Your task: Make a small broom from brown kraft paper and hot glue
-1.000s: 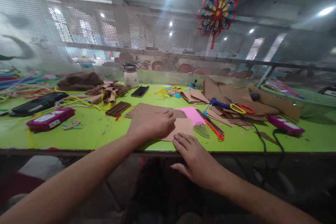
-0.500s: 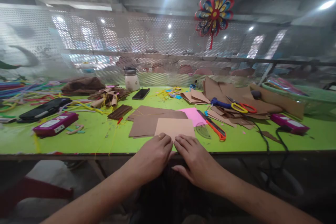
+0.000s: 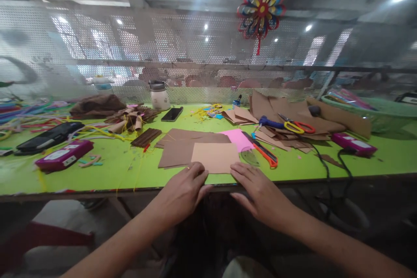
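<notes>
A light tan sheet of craft paper [image 3: 215, 156] lies at the table's front edge, overlapping darker brown sheets [image 3: 176, 155]. On its near left corner rest the fingers of my left hand [image 3: 185, 189], with the thumb apart at the table's edge. My right hand [image 3: 259, 186] has its fingers stretched out on the near right corner and its thumb held away below them. Neither hand grips the sheet. A pink sheet [image 3: 239, 139] shows behind it, and a green protractor [image 3: 249, 157] and an orange-and-black utility knife [image 3: 265, 153] lie to the right.
Scissors [image 3: 298, 127], a blue glue gun [image 3: 270, 122] and brown paper scraps [image 3: 283, 139] are piled right. A phone [image 3: 172, 114], a white jar [image 3: 159, 95] and rolled brown paper pieces [image 3: 130, 119] stand farther back. Purple boxes [image 3: 65, 155] lie on both sides.
My hands have moved apart along the sheet's near edge, the left one to the left and the right one to the right. The view has shifted slightly.
</notes>
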The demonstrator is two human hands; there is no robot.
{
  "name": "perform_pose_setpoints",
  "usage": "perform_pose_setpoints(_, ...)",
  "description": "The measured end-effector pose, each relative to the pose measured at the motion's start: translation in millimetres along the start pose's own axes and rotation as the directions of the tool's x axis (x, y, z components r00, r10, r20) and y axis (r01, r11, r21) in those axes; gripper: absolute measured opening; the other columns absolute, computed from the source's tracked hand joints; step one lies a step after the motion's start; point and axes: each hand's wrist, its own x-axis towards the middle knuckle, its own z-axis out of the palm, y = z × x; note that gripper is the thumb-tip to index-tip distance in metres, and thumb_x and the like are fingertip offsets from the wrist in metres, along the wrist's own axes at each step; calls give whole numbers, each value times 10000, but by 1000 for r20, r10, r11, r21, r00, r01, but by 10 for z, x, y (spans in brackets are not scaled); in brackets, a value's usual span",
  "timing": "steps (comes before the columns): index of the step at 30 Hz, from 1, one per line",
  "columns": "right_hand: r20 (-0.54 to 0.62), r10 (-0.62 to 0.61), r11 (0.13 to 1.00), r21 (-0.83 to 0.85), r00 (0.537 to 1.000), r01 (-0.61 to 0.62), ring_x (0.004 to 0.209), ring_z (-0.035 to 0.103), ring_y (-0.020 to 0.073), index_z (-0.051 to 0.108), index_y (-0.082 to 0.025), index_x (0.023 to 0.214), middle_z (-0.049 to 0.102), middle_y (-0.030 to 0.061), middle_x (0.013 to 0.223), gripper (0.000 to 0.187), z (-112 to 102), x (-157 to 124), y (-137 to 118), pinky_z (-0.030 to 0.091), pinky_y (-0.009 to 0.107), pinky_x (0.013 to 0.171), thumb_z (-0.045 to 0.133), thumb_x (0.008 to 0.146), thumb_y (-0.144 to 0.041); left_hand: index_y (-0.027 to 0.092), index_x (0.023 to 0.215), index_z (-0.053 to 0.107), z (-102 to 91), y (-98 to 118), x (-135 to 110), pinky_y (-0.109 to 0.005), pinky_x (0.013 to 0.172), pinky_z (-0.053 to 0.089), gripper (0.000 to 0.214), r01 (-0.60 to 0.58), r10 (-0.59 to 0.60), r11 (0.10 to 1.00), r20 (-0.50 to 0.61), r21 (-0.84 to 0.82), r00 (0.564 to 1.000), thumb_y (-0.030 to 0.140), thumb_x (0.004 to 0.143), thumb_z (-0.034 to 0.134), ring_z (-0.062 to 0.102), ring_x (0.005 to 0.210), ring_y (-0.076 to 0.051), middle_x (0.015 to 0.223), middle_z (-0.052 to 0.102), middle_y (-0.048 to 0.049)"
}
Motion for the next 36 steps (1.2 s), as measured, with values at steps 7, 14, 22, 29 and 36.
perform_pose_setpoints(7,-26,33,997,-75,999,-35,1269,423,270,453,-85,1332,503,153,1362,459,34,-187,107,385,473,1056,498,906,-248,147,1060,573,26,-110,-94,-393,824,478,318,40,-38,999,-40,32,998,327,977,324,551,956,-242,1062,531,-121)
perform_pose_setpoints(14,58,19,985,-173,998,-9,1067,524,300,486,-212,1313,607,116,1169,468,-142,27,-38,456,489,889,588,862,-281,153,1047,569,-1,14,-20,-389,788,483,307,64,-63,990,-13,126,998,379,955,383,553,911,-246,990,546,-108)
perform_pose_setpoints(22,105,48,957,-290,993,-16,974,510,350,537,-239,1273,589,143,1008,533,-130,258,-196,443,503,776,656,795,-443,159,1035,580,15,131,-67,-457,832,450,299,108,-87,960,-93,257,992,408,909,472,536,934,-288,962,577,-115)
perform_pose_setpoints(29,107,53,977,-211,993,-30,1007,486,315,501,-191,1299,564,135,1072,569,-159,138,-119,430,470,834,657,802,-422,130,1048,586,72,81,-105,-456,868,441,290,109,-70,970,-177,218,982,362,919,471,514,986,-294,969,601,-120)
perform_pose_setpoints(36,142,22,975,-222,990,10,1003,489,303,521,-205,1250,578,118,1060,435,-202,146,-41,435,458,822,620,842,-320,110,1016,600,75,-32,-137,-427,794,477,311,118,-74,965,-186,235,980,372,926,458,531,902,-272,930,597,-125)
